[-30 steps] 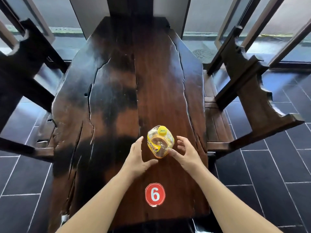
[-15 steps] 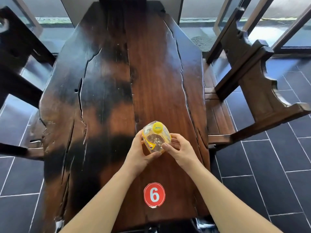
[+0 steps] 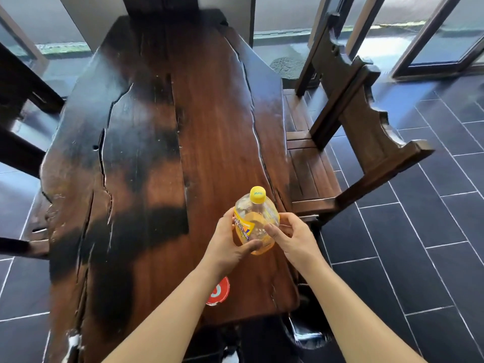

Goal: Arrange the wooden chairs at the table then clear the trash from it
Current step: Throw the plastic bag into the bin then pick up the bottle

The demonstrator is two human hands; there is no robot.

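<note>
A clear plastic bottle (image 3: 258,216) with a yellow cap and yellow label is held over the near right part of the long dark wooden table (image 3: 162,153). My left hand (image 3: 227,244) wraps around its left side and bottom. My right hand (image 3: 293,238) grips its right side with thumb and fingers. Tucked along the table's right edge is a wooden chair (image 3: 348,142), its seat partly under the top. Another dark wooden chair (image 3: 18,121) shows at the left edge, mostly cut off.
A red round sticker (image 3: 218,293) lies on the table near my left forearm, half hidden. Dark tiled floor (image 3: 419,244) surrounds the table. Glass doors with wooden frames (image 3: 432,40) stand at the back right. A pillar stands beyond the table's far end.
Both hands went from open beside the bottle to closed around it. The bottle has come up off the table and tilted upright. The view shifted toward the right.
</note>
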